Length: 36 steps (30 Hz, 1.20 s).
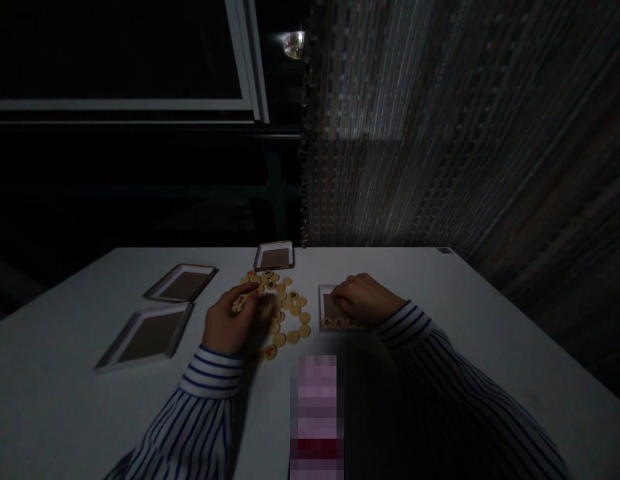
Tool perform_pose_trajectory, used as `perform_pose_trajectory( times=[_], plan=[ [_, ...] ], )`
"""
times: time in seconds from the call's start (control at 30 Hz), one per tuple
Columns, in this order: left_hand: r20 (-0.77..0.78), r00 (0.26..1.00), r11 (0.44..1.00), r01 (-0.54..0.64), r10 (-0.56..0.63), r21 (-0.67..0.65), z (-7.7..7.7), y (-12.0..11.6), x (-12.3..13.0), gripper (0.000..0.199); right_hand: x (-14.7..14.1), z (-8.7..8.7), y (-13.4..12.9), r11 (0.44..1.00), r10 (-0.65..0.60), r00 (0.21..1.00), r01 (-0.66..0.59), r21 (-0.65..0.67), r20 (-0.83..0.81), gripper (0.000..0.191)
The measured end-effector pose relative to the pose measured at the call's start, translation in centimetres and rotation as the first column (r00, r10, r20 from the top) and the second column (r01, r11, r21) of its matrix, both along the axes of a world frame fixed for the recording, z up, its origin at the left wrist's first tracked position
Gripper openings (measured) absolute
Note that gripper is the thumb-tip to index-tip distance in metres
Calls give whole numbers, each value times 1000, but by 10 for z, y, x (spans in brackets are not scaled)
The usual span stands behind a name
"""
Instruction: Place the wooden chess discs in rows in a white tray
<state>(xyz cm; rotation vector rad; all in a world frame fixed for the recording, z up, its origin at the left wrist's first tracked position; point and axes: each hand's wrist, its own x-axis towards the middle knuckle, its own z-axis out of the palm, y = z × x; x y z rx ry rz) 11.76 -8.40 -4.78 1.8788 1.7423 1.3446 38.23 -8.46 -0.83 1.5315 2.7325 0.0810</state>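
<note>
Round wooden pieces (293,337), several with red or black characters, lie loosely spread on the white table. My left hand (231,319) is over the left side of them, thumb and fingers apart, with some pieces visible beside its fingertips. To the right, my right hand (366,299) reaches over a shallow box lid (321,303), its fingers curled and pointing down into it; what they hold, if anything, is hidden. Along the near edge of that lid lies a row of pieces (339,323) with black characters, partly covered by the hand.
Two shallow trays lie at the left, one farther back (185,283) and one nearer (150,335). Another tray (275,257) sits at the back edge of the white table (415,427). A beaded curtain (390,133) hangs behind. The room is dim.
</note>
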Motion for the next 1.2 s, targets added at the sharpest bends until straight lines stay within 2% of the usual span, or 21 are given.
perform_pose_trajectory(
  times=[0.17,0.33,0.53,0.7,0.8,0.93,1.2],
  plan=[
    [-17,1000,997,-13,12,-72,0,5,-26,36,-4,-3,-1,1000,28,1000,-28,10,6,25],
    [-60,997,998,-44,41,-53,-2,5,-46,37,-14,1,-6,999,43,999,-43,15,-5,24],
    [-22,998,997,-66,66,-29,-20,2,-51,34,-36,-6,-6,998,53,996,-50,46,-73,25],
    [-42,999,1000,-13,12,-22,-33,7,-58,32,-69,-4,1,996,85,996,-85,40,-9,23],
    [-75,997,1000,6,-8,-15,-35,8,-63,30,-92,-2,7,992,130,991,-129,-14,23,21],
    [-105,994,1000,-11,10,-9,-35,7,-67,28,-113,-8,12,990,144,990,-144,-11,-5,21],
    [-125,992,999,-26,24,-19,-36,7,-71,27,-121,-21,17,991,134,990,-133,-13,54,22]
  ],
)
